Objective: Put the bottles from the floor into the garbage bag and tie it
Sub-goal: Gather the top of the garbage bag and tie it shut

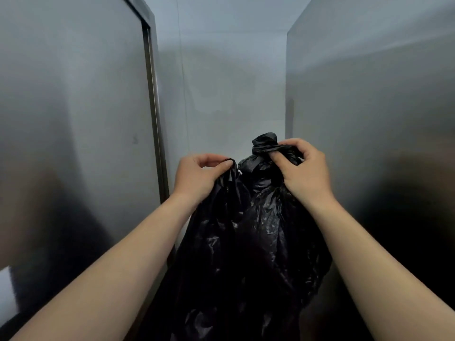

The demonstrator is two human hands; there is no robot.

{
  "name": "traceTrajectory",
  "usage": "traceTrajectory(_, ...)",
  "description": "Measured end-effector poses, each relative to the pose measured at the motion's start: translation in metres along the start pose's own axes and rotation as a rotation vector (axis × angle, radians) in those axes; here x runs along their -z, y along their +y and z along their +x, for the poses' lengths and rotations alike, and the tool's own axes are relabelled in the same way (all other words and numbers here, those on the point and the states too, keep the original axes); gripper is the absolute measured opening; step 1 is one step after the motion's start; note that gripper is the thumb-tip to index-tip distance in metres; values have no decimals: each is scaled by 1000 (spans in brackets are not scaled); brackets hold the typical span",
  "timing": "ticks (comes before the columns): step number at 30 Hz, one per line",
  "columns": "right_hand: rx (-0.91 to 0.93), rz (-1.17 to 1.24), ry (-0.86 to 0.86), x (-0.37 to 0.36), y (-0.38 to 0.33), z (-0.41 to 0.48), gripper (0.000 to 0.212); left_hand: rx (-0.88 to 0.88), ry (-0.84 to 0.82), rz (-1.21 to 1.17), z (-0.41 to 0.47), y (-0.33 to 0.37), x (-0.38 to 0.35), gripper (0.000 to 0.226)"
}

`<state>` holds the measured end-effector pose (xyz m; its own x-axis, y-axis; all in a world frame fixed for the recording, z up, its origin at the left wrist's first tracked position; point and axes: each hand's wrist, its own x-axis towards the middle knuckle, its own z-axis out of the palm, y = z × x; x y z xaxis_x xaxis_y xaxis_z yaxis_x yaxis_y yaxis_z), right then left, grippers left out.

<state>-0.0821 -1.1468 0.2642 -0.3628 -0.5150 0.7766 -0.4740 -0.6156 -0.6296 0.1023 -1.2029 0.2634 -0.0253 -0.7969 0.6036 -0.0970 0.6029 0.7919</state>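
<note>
Two bare forearms [118, 267] are stretched forward from the bottom edge, and a black garbage bag [248, 242] is held up between them. The left grip [200, 177] is closed in a pinch, thumb against forefinger, on a loose ear of plastic [231, 183] at the bag's mouth. The right grip [304, 172] is curled round a bunched, twisted neck [264, 145], which sticks up just beyond its fingers. The two ends are judged to be held apart so that a knot can be drawn tight (tying seems begun, not finished). The bag hangs below both grips, full-bellied. Its plastic is opaque, so no bottles can be seen inside, and none is seen outside it.
</note>
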Motion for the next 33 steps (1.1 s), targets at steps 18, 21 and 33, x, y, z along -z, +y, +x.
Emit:
traceTrajectory(18,-319,-225,-151,-51,173,-56,18,196,-299,451,-31,-217,-16,13)
traceTrajectory(21,-354,-275,-198,-53,200,-84,16,242,-310,474,-58,-242,-19,24)
traceTrajectory(33,-522,-565,-567,-53,237,-135,65,334,-526,567,-94,-268,-23,53)
